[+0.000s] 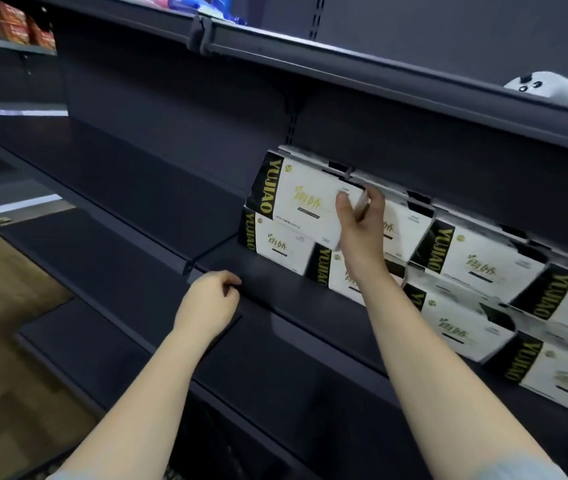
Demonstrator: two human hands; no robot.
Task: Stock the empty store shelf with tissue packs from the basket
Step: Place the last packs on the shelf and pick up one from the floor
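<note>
Left hand (210, 301) curled on shelf (275, 282) edge | right hand (358, 216) grips top tissue pack (303, 199)

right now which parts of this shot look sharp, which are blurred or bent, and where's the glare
Head view: the tissue pack in the right hand reads sharply, the packs at far right smear with motion blur; wide-angle distortion bows the upper shelf edge; glare streaks along that edge; the shelf board beneath lies in deep shadow, and the left hand looks slightly soft.
</note>
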